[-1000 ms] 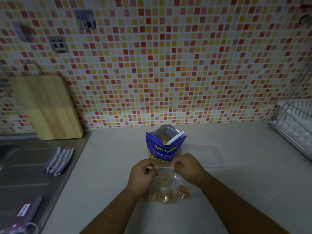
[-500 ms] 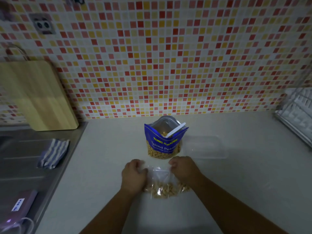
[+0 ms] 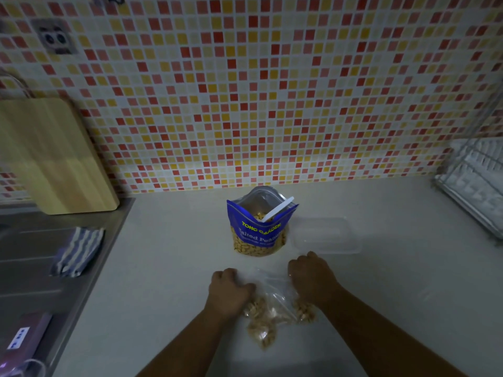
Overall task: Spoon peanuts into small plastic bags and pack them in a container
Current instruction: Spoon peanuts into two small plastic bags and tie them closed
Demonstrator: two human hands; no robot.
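Peanut bag (image 3: 272, 311) | left hand (image 3: 228, 292) curled, gripping | right hand (image 3: 313, 281) curled, gripping

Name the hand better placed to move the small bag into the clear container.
The right hand: the container sits just beyond it; the left hand is across the small bag.

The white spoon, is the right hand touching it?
Apart. Head view: the spoon stands in the blue pouch; the right hand grips the small bag.

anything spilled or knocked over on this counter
Nothing stands out. The peanuts appear contained in the small clear bag held by the left hand and right hand; the blue pouch stands upright with the spoon inside, beside the clear container.
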